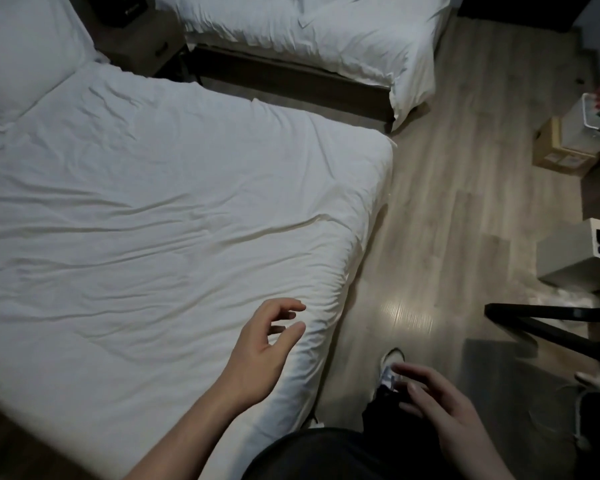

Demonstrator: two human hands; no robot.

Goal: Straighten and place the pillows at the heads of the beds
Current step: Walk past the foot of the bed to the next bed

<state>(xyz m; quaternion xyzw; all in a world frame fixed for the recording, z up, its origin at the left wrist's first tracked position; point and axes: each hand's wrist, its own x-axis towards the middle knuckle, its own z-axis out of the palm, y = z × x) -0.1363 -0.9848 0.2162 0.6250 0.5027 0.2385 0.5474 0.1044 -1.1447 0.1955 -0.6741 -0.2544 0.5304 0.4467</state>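
We counted two white-sheeted beds, near point(170, 220) and far point(309, 39). One plump white pillow point(25, 53) lay at the near bed's head. Our left hand point(260, 351) and right hand point(440, 407) hung released, empty. A pale box point(565, 261) held something dark, possibly cloth.

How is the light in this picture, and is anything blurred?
Head view: dim room, one glare patch on the floor; right hand motion-blurred, left hand sharper; wide-angle lens bends the bed edges.

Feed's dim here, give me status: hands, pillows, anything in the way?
Left hand open above near bed corner; right hand open, empty. Pillow lies at near bed's head. Black chair right of the floor path.
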